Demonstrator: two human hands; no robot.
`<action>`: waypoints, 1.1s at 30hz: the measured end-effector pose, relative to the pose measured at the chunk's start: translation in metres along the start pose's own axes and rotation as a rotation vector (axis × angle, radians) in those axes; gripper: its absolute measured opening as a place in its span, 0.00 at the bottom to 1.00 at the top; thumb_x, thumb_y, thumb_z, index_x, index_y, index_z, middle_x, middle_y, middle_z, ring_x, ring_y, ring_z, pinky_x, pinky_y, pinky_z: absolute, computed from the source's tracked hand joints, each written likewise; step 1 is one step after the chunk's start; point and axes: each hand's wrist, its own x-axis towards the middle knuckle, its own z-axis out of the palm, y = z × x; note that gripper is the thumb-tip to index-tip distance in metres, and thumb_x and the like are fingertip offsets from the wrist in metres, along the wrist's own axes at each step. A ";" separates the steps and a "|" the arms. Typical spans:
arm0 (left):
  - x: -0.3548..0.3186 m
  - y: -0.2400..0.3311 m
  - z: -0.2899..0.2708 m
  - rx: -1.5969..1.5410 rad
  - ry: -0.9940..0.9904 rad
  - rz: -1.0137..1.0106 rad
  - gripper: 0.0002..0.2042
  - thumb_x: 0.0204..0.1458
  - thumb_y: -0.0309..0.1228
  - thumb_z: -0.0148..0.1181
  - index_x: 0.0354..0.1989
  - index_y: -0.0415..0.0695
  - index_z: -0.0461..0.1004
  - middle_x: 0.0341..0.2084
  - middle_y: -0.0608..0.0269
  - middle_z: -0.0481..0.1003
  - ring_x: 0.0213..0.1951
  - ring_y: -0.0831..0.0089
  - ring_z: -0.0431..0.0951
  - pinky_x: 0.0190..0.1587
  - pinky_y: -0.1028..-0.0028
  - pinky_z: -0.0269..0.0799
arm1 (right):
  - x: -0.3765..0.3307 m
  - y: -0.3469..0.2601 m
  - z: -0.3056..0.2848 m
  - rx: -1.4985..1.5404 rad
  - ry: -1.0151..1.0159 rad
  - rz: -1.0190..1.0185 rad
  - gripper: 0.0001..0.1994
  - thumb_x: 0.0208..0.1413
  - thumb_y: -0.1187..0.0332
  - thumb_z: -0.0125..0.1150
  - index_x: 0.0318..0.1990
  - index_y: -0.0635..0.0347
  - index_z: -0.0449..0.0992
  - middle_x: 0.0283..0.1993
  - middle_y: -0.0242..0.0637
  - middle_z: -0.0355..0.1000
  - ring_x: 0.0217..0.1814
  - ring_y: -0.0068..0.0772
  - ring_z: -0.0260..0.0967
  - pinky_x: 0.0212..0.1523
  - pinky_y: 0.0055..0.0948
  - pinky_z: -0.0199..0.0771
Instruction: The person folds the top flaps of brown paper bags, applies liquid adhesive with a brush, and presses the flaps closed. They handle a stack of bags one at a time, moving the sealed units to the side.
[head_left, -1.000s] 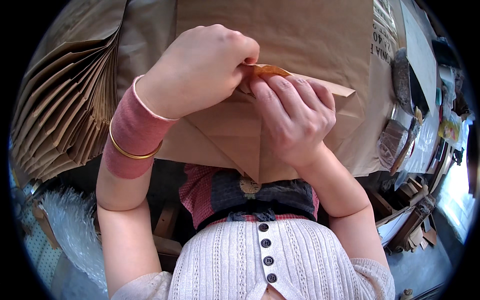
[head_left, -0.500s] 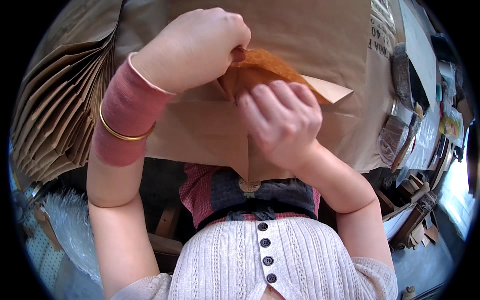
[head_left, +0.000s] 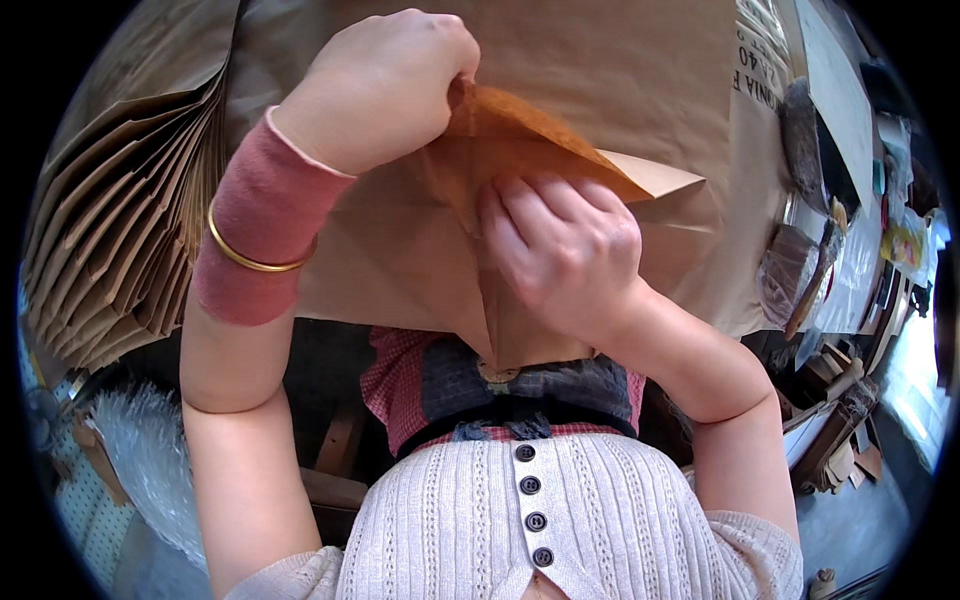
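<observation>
A sheet of brown kraft paper (head_left: 390, 260) lies folded in front of me, creased down its middle, with a corner hanging over the near edge of the worktop. One flap (head_left: 530, 135) stands raised and looks orange-brown. My left hand (head_left: 385, 90) is closed in a fist at the upper left end of this flap, pinching its edge; the fingertips are hidden. Below the flap, my right hand (head_left: 570, 250) has its fingers curled together against the paper, their tips out of sight. A pale folded point of paper (head_left: 655, 178) sticks out to the right of it.
A fanned stack of folded brown paper (head_left: 120, 220) sits at the left. Along the right edge lie a plastic-wrapped block (head_left: 787, 268), a brush-like tool (head_left: 822, 270) and a dark curved piece (head_left: 805, 130). A bundle of clear plastic strands (head_left: 150, 470) is low on the left.
My left hand has moved slightly left and up with the flap's edge. My right hand has shifted a little downward, and more of the raised flap shows between the hands.
</observation>
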 end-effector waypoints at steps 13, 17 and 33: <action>-0.012 -0.004 -0.011 -0.130 -0.143 0.008 0.09 0.41 0.22 0.61 0.34 0.37 0.76 0.28 0.49 0.76 0.35 0.52 0.77 0.38 0.61 0.71 | 0.021 0.012 -0.022 0.072 -0.079 0.129 0.03 0.40 0.68 0.59 0.21 0.53 0.73 0.24 0.32 0.71 0.33 0.32 0.74 0.31 0.32 0.71; -0.010 -0.004 -0.022 -0.117 -0.307 0.048 0.11 0.40 0.23 0.63 0.34 0.37 0.73 0.28 0.49 0.76 0.34 0.52 0.76 0.37 0.62 0.71 | 0.040 0.047 -0.017 0.130 -0.010 0.215 0.03 0.45 0.68 0.58 0.26 0.56 0.75 0.27 0.38 0.75 0.33 0.43 0.76 0.33 0.39 0.75; -0.020 -0.002 -0.013 -0.487 -0.317 -0.188 0.19 0.38 0.18 0.57 0.44 0.34 0.71 0.33 0.51 0.76 0.38 0.62 0.77 0.43 0.68 0.72 | 0.059 0.060 -0.010 0.696 -0.153 0.390 0.07 0.46 0.65 0.63 0.31 0.55 0.83 0.28 0.40 0.77 0.34 0.46 0.76 0.37 0.39 0.76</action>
